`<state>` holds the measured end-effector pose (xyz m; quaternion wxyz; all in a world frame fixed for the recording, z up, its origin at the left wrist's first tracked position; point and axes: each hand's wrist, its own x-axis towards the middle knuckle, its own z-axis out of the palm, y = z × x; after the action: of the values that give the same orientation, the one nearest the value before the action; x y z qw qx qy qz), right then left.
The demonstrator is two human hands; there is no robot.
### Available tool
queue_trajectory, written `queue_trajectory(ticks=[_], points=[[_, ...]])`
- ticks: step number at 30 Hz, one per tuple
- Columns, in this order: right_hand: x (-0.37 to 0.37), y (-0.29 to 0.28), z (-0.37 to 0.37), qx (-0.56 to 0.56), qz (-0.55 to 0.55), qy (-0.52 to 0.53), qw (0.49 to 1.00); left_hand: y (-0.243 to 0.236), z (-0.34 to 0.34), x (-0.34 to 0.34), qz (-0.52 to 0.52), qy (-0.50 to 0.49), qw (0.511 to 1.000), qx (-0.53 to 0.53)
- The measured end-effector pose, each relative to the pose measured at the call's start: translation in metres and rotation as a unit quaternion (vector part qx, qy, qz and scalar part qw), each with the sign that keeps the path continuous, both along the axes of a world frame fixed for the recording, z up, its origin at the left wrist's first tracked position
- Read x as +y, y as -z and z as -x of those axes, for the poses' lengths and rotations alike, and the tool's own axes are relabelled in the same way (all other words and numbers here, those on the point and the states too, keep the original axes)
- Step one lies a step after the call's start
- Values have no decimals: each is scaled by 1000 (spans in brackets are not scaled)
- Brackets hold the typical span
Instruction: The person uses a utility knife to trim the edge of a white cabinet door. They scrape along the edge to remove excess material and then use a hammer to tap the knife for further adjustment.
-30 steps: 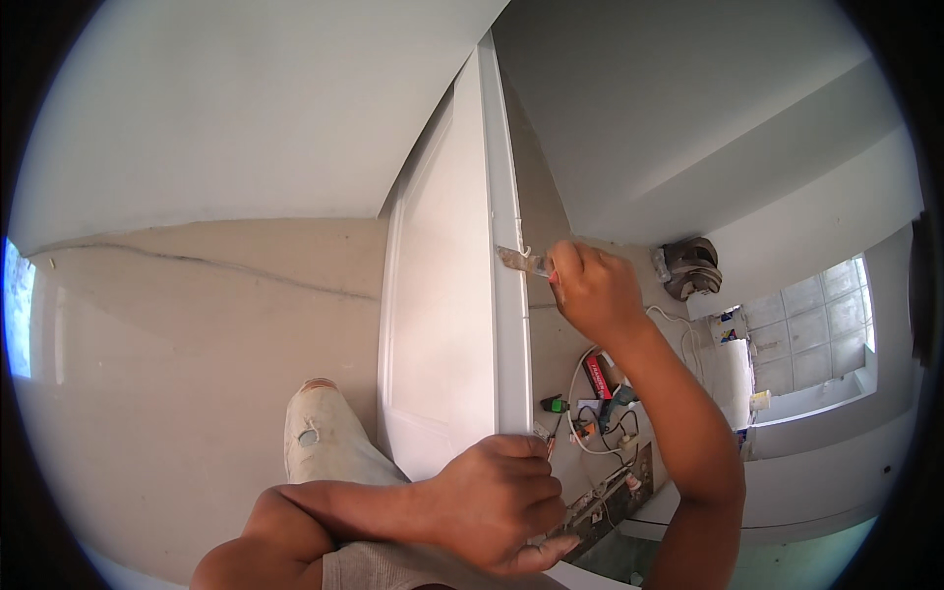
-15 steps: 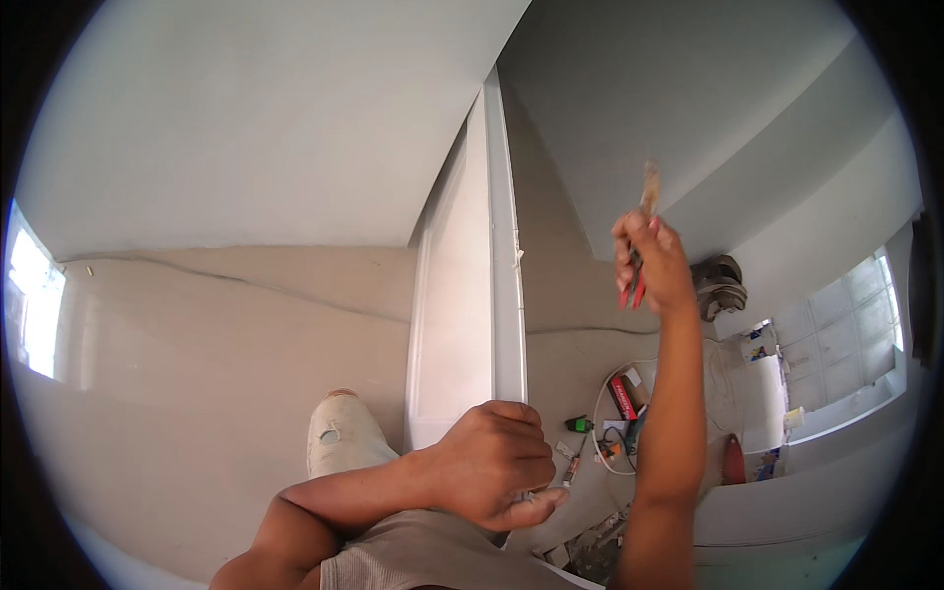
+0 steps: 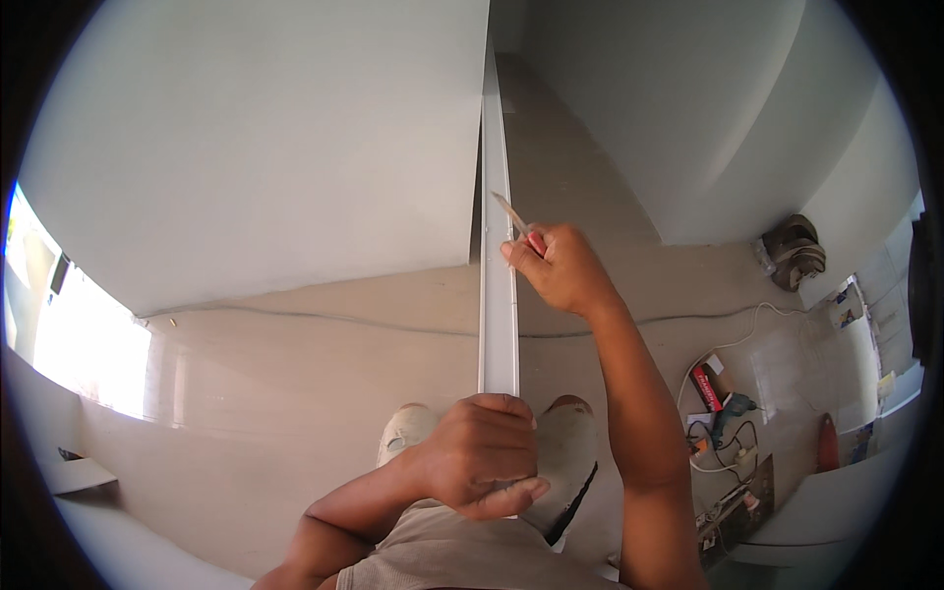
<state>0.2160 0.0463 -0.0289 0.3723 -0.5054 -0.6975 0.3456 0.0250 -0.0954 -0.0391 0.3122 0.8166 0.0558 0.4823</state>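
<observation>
The scraper (image 3: 513, 213) is held at the panel (image 3: 500, 334), beyond the left hand (image 3: 485, 454). To the right, a power tool (image 3: 733, 408) is set on the floor (image 3: 324, 374).

We see lettering on one thing: a red rectangular cardboard box (image 3: 706, 387) lying on the smooth beige floor (image 3: 590, 379). A single row of pale block letters follows the length of its red side, slanting down to the right from our viewpoint, small and softly blurred. On the teal-and-black power drill (image 3: 736, 404) just beside it, and on the small flat white piece (image 3: 700, 420), we find any print too small to make out.
</observation>
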Motion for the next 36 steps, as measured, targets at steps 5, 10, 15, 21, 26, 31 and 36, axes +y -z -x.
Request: queue_trajectory(ticks=[5, 10, 15, 21, 26, 31, 36], points=[[-6, 20, -11, 378, 153, -33, 913, -4, 0, 1, -3, 1, 1000, 14], [-29, 64, -23, 336, 229, 42, 913, -16, 4, 1, 47, 38, 996, 60], [-66, 129, -21, 441, 302, 71, 842, -18, 19, 31, 45, -156, 981, 103], [-114, 225, -25, 523, 382, 129, 750, -12, 27, 116, 108, -349, 915, 174], [-155, 280, -39, 551, 430, 181, 692, -26, 5, 139, 351, -339, 856, 174], [-157, 290, -35, 593, 407, 221, 659, -32, -4, 151, 421, -293, 847, 142], [-149, 288, -31, 538, 397, 175, 722, -9, 6, 168, 387, -365, 835, 139]])
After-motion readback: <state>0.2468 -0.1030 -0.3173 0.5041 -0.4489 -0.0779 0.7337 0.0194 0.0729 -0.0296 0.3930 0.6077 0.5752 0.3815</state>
